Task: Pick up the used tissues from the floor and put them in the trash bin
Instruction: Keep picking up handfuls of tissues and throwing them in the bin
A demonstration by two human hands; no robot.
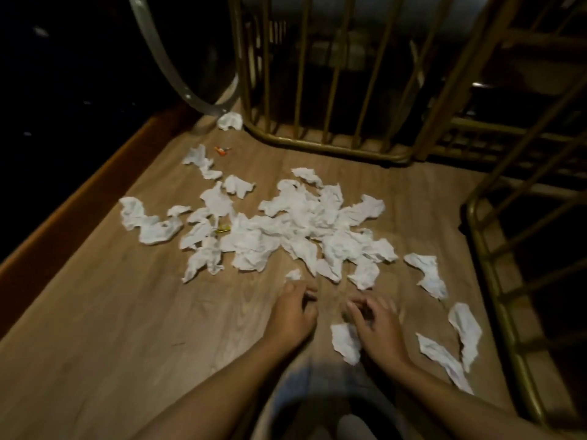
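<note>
Several crumpled white tissues lie in a big heap (pixel 298 227) on the wooden floor (pixel 95 328), with loose ones scattered around it. My left hand (pixel 295 309) hovers low over the floor with loosely curled fingers, just below a small tissue scrap (pixel 293 274), holding nothing. My right hand (pixel 378 325) is spread like a claw, blurred, right beside a single tissue (pixel 344 342) at its left; nothing shows in its grasp. A blurred round bin rim (pixel 270 404) sits at the bottom edge between my forearms.
A brass-coloured metal railing (pixel 317 144) stands behind the heap, and another railing (pixel 495 281) runs along the right. More tissues (pixel 463 328) lie near the right railing. A small orange scrap (pixel 222 150) and a yellow scrap (pixel 222 229) lie among the tissues. The floor drops off at the left edge (pixel 79 198).
</note>
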